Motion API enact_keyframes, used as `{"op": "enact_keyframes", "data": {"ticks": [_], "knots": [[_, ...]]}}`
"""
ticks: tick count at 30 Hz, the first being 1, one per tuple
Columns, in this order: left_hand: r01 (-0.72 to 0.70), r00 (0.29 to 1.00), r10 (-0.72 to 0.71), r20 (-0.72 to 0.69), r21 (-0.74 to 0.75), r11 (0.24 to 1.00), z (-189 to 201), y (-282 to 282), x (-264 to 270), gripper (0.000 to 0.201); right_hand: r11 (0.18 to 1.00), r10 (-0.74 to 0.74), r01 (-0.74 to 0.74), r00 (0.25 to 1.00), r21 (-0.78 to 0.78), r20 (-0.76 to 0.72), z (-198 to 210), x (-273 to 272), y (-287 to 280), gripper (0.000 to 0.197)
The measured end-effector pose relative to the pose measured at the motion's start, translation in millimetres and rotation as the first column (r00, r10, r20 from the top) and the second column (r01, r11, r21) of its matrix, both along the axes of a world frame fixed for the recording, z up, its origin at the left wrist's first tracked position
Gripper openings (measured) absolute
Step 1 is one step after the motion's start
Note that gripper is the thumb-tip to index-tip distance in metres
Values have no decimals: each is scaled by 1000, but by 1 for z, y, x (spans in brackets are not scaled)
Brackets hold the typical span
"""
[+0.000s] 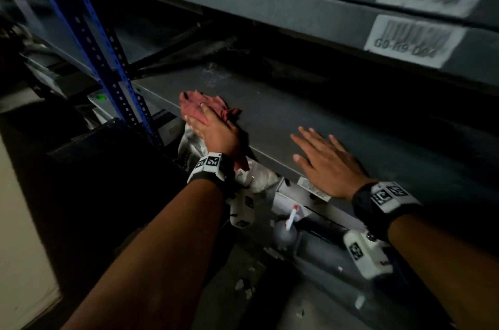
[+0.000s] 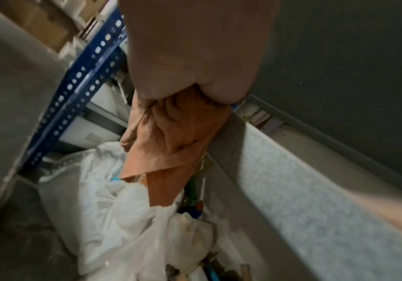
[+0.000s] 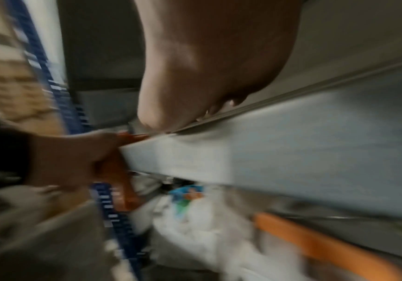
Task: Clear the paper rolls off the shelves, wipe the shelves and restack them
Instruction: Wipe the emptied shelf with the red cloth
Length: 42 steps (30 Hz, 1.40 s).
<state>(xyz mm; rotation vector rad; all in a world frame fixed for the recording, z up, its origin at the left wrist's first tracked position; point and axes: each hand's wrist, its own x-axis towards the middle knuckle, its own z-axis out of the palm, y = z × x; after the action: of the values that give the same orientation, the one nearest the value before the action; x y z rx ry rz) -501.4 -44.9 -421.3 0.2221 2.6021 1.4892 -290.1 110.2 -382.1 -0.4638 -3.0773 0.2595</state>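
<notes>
One cloth [image 1: 203, 106], pinkish and crumpled, lies at the left front corner of the grey shelf [image 1: 310, 108], and part of it hangs over the shelf's front edge, as the left wrist view shows [image 2: 171, 144]. Two hands are on that shelf. The left hand [image 1: 216, 131] lies palm down on the cloth with fingers straight, pressing it flat against the shelf surface; nothing is pinched between the fingers in the head view. The right hand [image 1: 328, 160] rests palm down on the bare shelf near the front edge, fingers spread wide and holding nothing. The two hands are apart, the right one further along the edge. Both forearms reach in from below, each with one banded wrist camera.

No paper rolls show on this shelf. Two barcode labels [image 1: 413, 40] sit on the shelf edges above. One blue perforated upright [image 1: 108, 65] stands at the left. Below the shelf lies one bundle of white plastic bags [image 2: 113, 205]; the right wrist view is too blurred to tell what is among them.
</notes>
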Motion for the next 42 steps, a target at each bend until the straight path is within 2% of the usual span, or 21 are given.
{"op": "enact_keyframes", "data": {"ticks": [3,6,9,11,13,15,16,20,22,23,25,28,30,32,35,37,42], "knots": [[-19,1000,19,-2,-1,1000,-4,1,-6,87,998,-49,51,998,-39,39,-6,29,15,55],[-93,995,94,-19,54,994,-3,4,2,82,996,-64,64,998,-61,3,-13,28,16,53],[-145,979,165,-118,166,976,-8,33,69,77,995,-71,70,997,-68,-5,-16,26,18,52],[-44,976,99,-194,266,963,-11,56,134,81,996,-65,64,998,-63,-8,-17,26,20,52],[61,980,-2,-200,287,956,-13,64,176,82,997,-60,59,998,-52,-16,-18,27,20,53],[98,983,-58,-175,231,968,-16,59,167,83,998,-54,53,998,-40,-18,-19,27,21,53],[70,986,-42,-162,173,983,-17,53,147,84,998,-51,51,999,-44,-15,-20,27,21,53],[-155,984,156,-86,18,988,-3,21,19,79,997,-51,50,999,-65,-14,-20,27,23,52],[-217,976,216,-25,-37,975,9,6,-18,79,997,-52,50,998,-65,-20,-21,26,24,52],[-220,976,220,-3,-46,975,13,5,-17,81,997,-54,52,998,-65,-18,-21,26,24,53],[-198,980,199,-18,33,980,12,18,26,82,996,-55,53,998,-65,-21,-21,26,23,53],[-6,990,25,-139,135,991,-6,51,136,79,997,-54,53,998,-53,-19,-22,25,23,53],[76,990,-56,-127,154,985,-12,60,174,79,998,-52,52,999,-48,-15,-22,26,23,53],[62,995,-54,-81,98,993,-11,61,156,81,997,-53,52,998,-49,-19,-21,27,24,53],[-86,995,85,-56,-25,996,4,49,99,78,997,-49,47,998,-61,-26,-21,27,24,53],[-133,991,132,-14,-81,988,17,43,77,78,996,-49,46,998,-73,-45,-22,27,25,52],[-110,993,116,30,-153,982,28,41,75,83,994,-41,33,996,-101,-75,-11,60,15,52]]}}
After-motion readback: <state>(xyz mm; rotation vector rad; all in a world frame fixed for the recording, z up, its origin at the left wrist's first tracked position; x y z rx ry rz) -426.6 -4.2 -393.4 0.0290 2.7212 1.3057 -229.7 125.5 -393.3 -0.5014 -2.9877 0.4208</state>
